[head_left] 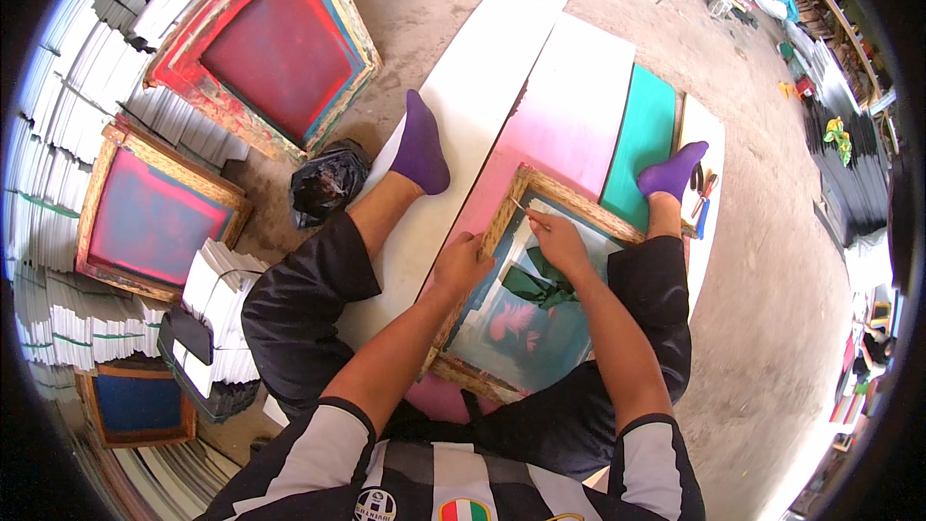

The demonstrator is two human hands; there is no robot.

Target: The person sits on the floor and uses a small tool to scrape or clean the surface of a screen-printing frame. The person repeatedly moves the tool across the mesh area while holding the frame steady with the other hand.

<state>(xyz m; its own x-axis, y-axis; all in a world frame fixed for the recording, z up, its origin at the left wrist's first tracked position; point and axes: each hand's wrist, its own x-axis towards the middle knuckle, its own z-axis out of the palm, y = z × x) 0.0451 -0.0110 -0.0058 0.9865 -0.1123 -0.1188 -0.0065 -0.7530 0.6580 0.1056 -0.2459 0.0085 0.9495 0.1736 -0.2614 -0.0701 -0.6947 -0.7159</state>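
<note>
A wood-edged printing screen [480,388] lies across my lap between my legs. On its mesh are a pale pink design and dark green scraps [529,287]. My left hand [463,265] is closed around the screen's left wooden side. My right hand [558,239] is over the mesh near the far left corner. Its fingers pinch a thin stick-like tool [518,204], whose tip points at the inner edge of the frame; its exact kind is too small to tell.
Long boards, white [482,58], pinkish [569,87] and green [644,121], lie under my legs. Hand tools [704,205] rest beside my right foot. To the left are a large red-stained screen [280,58], a smaller screen [145,217], a black plastic bag [328,181] and stacked paper [227,304].
</note>
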